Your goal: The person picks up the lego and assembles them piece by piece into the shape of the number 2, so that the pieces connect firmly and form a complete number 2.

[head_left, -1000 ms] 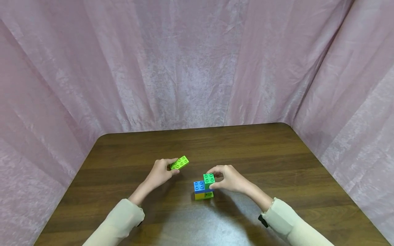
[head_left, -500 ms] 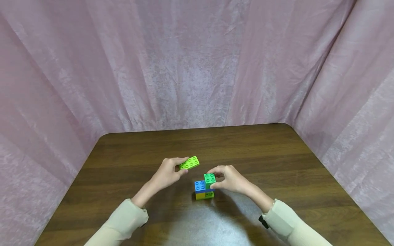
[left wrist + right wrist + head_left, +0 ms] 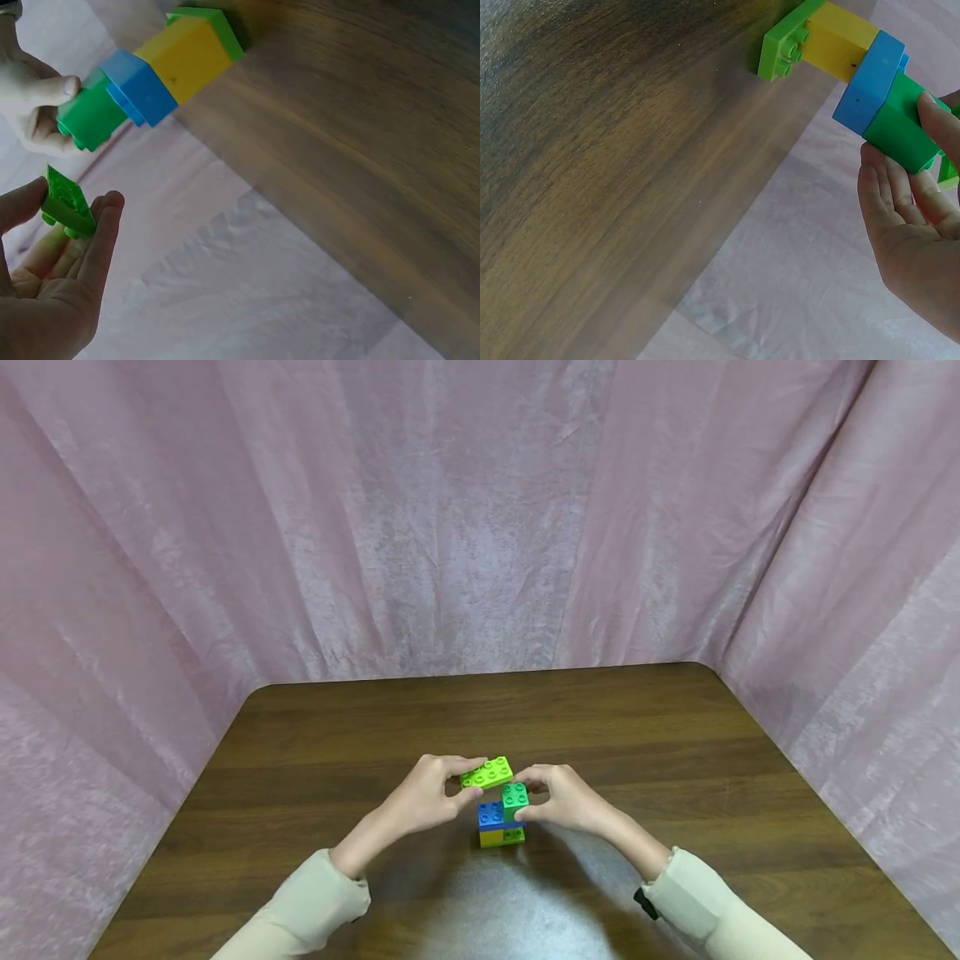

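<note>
A small stack of toy bricks stands on the table: a lime plate (image 3: 784, 46) at the bottom, then a yellow brick (image 3: 186, 58), a blue brick (image 3: 870, 82), and a green brick (image 3: 515, 797) on top at the right. My right hand (image 3: 567, 799) pinches the green brick between thumb and fingers. Thumb and fingers of my left hand (image 3: 426, 793) pinch a flat lime brick (image 3: 487, 773), studs upward, just above and behind the stack's left side. In the left wrist view this lime brick is apart from the green one.
The brown wooden table (image 3: 337, 718) has rounded back corners. Behind it and along both sides hang pink curtains (image 3: 450, 527).
My left hand has moved right with the lime brick, from left of the stack to just over its back. The right hand stays on the green brick.
</note>
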### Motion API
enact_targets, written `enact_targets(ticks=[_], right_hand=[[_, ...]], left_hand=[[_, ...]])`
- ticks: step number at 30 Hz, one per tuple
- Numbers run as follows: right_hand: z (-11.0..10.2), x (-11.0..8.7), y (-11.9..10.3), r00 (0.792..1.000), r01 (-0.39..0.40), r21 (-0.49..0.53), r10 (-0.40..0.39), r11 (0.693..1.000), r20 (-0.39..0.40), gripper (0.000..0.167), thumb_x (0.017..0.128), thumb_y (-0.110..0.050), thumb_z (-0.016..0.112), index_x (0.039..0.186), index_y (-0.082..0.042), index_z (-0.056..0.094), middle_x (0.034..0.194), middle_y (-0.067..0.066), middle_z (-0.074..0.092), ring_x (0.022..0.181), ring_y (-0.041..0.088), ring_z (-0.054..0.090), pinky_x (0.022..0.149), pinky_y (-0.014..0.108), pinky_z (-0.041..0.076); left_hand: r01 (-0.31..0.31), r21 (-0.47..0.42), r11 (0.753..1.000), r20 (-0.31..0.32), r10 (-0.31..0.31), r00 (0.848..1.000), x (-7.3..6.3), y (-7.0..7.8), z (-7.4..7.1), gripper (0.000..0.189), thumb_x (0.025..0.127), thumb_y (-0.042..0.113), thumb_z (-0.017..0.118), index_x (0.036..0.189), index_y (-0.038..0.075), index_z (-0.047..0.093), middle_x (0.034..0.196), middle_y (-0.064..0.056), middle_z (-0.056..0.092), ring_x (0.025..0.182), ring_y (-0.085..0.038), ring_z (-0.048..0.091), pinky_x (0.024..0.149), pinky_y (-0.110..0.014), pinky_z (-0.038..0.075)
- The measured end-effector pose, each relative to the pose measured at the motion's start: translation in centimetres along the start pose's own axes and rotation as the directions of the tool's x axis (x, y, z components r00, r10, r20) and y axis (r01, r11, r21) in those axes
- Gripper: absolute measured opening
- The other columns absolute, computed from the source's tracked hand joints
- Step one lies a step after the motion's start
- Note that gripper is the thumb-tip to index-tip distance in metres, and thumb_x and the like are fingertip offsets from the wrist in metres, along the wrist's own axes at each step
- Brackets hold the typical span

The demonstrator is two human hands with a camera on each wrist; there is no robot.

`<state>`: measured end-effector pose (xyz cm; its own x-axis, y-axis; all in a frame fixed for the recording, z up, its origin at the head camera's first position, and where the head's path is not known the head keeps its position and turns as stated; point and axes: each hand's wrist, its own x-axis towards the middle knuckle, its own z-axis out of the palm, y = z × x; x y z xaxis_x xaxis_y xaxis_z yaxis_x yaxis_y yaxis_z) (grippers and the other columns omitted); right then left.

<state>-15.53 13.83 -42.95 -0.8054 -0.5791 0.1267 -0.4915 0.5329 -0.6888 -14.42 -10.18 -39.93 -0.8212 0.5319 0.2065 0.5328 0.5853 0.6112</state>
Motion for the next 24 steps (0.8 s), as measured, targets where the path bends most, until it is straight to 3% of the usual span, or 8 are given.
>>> enact_targets(ticks=[4, 9, 16, 24], right_hand=[[0.01, -0.04, -0.02, 1.0, -0.002, -0.004, 0.002, 1.0, -0.002, 0.038, 0.08, -0.015, 0.08, 0.111, 0.002, 0.068, 0.106, 0.014, 0.072, 0.095, 0.024, 0.069, 0.083, 0.036, 0.057], [0.06, -0.05, 0.02, 1.0, -0.005, 0.01, 0.005, 1.0, 0.001, 0.035, 0.08, -0.015, 0.08, 0.109, 0.001, 0.069, 0.105, 0.013, 0.073, 0.095, 0.023, 0.069, 0.082, 0.031, 0.056], [0.2, 0.05, 0.2, 1.0, 0.004, 0.026, -0.004, 1.0, -0.006, 0.035, 0.078, -0.014, 0.081, 0.108, 0.0, 0.07, 0.103, 0.012, 0.073, 0.093, 0.022, 0.07, 0.08, 0.021, 0.055], [0.12, 0.14, 0.27, 1.0, -0.009, 0.047, 0.009, 0.999, -0.004, 0.041, 0.078, -0.014, 0.081, 0.113, 0.001, 0.068, 0.106, 0.013, 0.072, 0.094, 0.022, 0.069, 0.08, 0.023, 0.055]], left_hand=[[-0.037, -0.008, 0.999, 0.053, 0.037, 0.998, -0.02, 0.53, 0.28, 0.042, 0.09, 0.012, 0.068, 0.13, 0.0, 0.061, 0.124, -0.016, 0.067, 0.064, -0.007, 0.049, 0.057, -0.016, 0.042], [-0.035, -0.042, 0.998, 0.098, 0.039, 0.994, 0.05, 0.82, 0.57, 0.043, 0.089, 0.01, 0.069, 0.129, -0.001, 0.061, 0.123, -0.017, 0.068, 0.044, -0.001, 0.027, 0.046, -0.016, 0.033], [-0.085, 0.0, 0.996, 0.125, 0.084, 0.989, 0.48, 0.74, 0.97, 0.041, 0.088, 0.01, 0.07, 0.126, -0.002, 0.063, 0.117, -0.018, 0.07, 0.041, 0.001, 0.023, 0.044, -0.015, 0.029], [-0.085, 0.005, 0.996, 0.14, 0.084, 0.987, 0.53, 0.99, 0.97, 0.04, 0.088, 0.01, 0.07, 0.126, -0.001, 0.064, 0.116, -0.02, 0.07, 0.04, 0.001, 0.024, 0.043, -0.014, 0.03]])
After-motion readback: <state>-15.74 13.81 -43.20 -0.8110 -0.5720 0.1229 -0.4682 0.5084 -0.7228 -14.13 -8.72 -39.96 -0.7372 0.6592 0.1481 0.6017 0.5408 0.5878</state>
